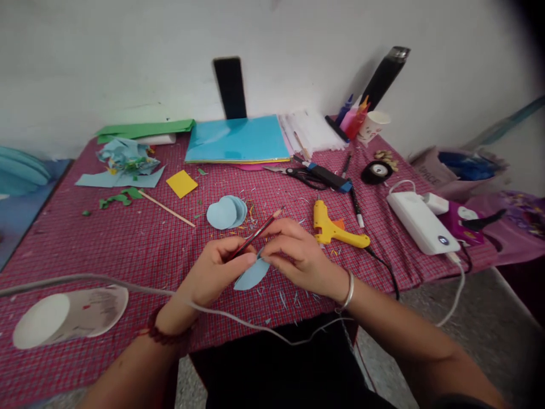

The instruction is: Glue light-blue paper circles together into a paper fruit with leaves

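A light blue paper piece is held between my two hands, low over the front of the table. My left hand is closed on its left edge, thumb on top. The fingers of my right hand pinch its upper right edge, where the paper looks curled. A dark red and black pencil slants up from my left fingers past my right fingertips, its sharpened end pointing away; its lower part is hidden. Just beyond my hands lie several light blue rounded paper cutouts, overlapping. A yellow glue gun rests right of my right hand.
Scissors and a blue-black cutter lie behind the glue gun. Blue sheets, a yellow square, a wooden stick and paper scraps lie farther back. A white cable crosses my left wrist. A white power bank sits right.
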`<state>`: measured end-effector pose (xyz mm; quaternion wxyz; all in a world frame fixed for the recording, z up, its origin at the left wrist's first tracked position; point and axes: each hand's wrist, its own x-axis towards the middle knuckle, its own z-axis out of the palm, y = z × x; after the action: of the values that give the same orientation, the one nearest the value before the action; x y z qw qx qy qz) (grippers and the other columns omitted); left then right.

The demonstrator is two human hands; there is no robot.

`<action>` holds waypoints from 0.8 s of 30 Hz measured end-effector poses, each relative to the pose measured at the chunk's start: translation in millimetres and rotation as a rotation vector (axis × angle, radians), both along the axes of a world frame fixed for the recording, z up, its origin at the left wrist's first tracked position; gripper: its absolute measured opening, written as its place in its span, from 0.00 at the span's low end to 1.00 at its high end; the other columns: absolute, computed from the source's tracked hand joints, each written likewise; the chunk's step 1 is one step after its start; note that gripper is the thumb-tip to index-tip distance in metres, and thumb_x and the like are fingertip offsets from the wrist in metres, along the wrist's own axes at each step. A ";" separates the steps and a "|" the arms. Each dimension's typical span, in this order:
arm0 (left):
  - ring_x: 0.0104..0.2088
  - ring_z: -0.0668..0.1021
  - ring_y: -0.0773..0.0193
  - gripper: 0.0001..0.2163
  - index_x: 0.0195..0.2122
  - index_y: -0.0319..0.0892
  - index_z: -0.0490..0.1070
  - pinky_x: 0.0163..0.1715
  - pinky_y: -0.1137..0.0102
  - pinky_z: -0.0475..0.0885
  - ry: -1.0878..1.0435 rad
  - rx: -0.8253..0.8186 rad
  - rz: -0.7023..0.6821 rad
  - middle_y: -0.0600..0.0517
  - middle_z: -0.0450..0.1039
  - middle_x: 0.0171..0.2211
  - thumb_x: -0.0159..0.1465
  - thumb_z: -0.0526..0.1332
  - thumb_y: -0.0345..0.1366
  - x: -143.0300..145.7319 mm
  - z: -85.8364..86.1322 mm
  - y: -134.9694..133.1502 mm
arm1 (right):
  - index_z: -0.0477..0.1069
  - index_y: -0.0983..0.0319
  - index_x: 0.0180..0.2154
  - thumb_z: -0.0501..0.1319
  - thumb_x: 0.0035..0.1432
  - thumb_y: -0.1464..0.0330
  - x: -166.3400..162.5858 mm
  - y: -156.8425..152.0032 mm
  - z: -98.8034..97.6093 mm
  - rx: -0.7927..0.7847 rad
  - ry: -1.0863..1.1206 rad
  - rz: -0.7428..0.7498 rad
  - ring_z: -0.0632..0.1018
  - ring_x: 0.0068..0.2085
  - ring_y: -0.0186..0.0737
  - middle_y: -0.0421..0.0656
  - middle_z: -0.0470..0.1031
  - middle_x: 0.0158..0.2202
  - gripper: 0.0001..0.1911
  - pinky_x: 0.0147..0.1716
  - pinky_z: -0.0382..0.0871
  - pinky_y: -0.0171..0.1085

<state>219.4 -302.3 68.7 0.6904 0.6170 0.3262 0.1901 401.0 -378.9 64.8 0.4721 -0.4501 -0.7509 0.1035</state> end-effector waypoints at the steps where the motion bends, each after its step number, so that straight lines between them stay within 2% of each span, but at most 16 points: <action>1: 0.18 0.64 0.71 0.09 0.25 0.41 0.72 0.17 0.75 0.58 -0.001 -0.018 -0.012 0.57 0.63 0.18 0.55 0.65 0.41 -0.2 -0.2 -0.2 | 0.71 0.59 0.36 0.58 0.64 0.72 -0.2 0.3 -0.3 0.005 -0.016 -0.005 0.74 0.45 0.40 0.44 0.73 0.41 0.04 0.45 0.71 0.45; 5: 0.17 0.60 0.73 0.09 0.24 0.41 0.70 0.15 0.76 0.54 -0.019 -0.095 -0.032 0.58 0.60 0.17 0.55 0.64 0.40 2.6 2.6 -1.7 | 0.70 0.59 0.35 0.58 0.64 0.72 -1.1 -0.6 -0.5 0.027 -0.095 -0.026 0.75 0.44 0.42 0.44 0.74 0.38 0.04 0.42 0.70 0.45; 8: 0.13 0.52 0.76 0.10 0.23 0.42 0.67 0.12 0.76 0.46 -0.030 -0.162 -0.028 0.63 0.51 0.14 0.54 0.63 0.42 6.4 6.5 -2.9 | 0.70 0.58 0.36 0.58 0.64 0.72 -1.7 -3.2 -0.2 0.087 -0.161 -0.054 0.75 0.44 0.41 0.45 0.74 0.43 0.04 0.40 0.69 0.44; 10: 0.12 0.51 0.76 0.09 0.22 0.43 0.66 0.11 0.76 0.45 -0.029 -0.189 -0.024 0.63 0.50 0.13 0.53 0.62 0.41 8.5 7.9 -3.7 | 0.70 0.58 0.37 0.59 0.63 0.73 -1.9 -4.9 -1.3 0.120 -0.187 -0.063 0.75 0.45 0.41 0.44 0.74 0.46 0.05 0.40 0.69 0.43; 13: 0.13 0.54 0.75 0.08 0.22 0.43 0.66 0.12 0.75 0.48 -0.018 -0.184 -0.014 0.61 0.54 0.14 0.52 0.62 0.39 9.8 5.5 -5.0 | 0.71 0.57 0.37 0.60 0.61 0.74 -2.2 -6.6 -5.7 0.154 -0.197 -0.062 0.74 0.45 0.41 0.43 0.74 0.46 0.05 0.40 0.68 0.43; 17: 0.17 0.63 0.72 0.07 0.23 0.41 0.69 0.16 0.75 0.58 -0.009 -0.092 0.022 0.57 0.62 0.17 0.54 0.62 0.37 8.2 -2.7 -6.9 | 0.71 0.56 0.37 0.62 0.60 0.74 -3.6 -7.7 -11.0 0.176 -0.219 -0.096 0.73 0.40 0.40 0.41 0.75 0.40 0.06 0.39 0.66 0.44; 24: 0.21 0.64 0.73 0.07 0.24 0.40 0.68 0.19 0.77 0.60 0.015 0.018 0.094 0.58 0.63 0.20 0.58 0.61 0.35 5.7 -4.1 -6.4 | 0.72 0.59 0.37 0.61 0.62 0.72 -5.2 -7.7 -3.8 0.159 -0.167 -0.074 0.74 0.38 0.38 0.39 0.78 0.37 0.03 0.40 0.64 0.44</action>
<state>225.1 -308.8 64.6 0.6728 0.6086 0.3580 0.2207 395.8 -386.6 61.0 0.4458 -0.4454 -0.7763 -0.0117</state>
